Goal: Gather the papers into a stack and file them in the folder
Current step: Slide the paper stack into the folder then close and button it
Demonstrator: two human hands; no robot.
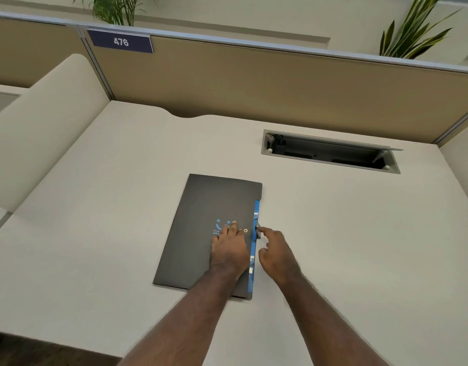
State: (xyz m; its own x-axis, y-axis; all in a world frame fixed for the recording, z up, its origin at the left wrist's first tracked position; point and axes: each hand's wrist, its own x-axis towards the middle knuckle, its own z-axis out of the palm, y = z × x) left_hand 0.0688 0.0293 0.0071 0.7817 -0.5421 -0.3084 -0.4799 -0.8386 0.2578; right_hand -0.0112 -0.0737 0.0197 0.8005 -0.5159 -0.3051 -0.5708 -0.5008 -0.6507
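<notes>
A dark grey folder (201, 207) lies shut on the pale desk (95, 233), with a blue inner edge (256, 215) showing along its right side. My left hand (230, 249) rests flat on the cover, fingers spread near a blue logo and a small round button. My right hand (276, 253) is at the folder's right edge, its fingertips on a small dark clasp or tab (258, 231) there. No loose papers show; whatever is inside the folder is hidden.
An open cable tray (330, 153) is sunk into the desk at the back right. A tan partition (254, 83) with a "476" sign (120, 42) closes the back. A curved cream divider (42, 122) stands at the left. Plants rise behind the partition.
</notes>
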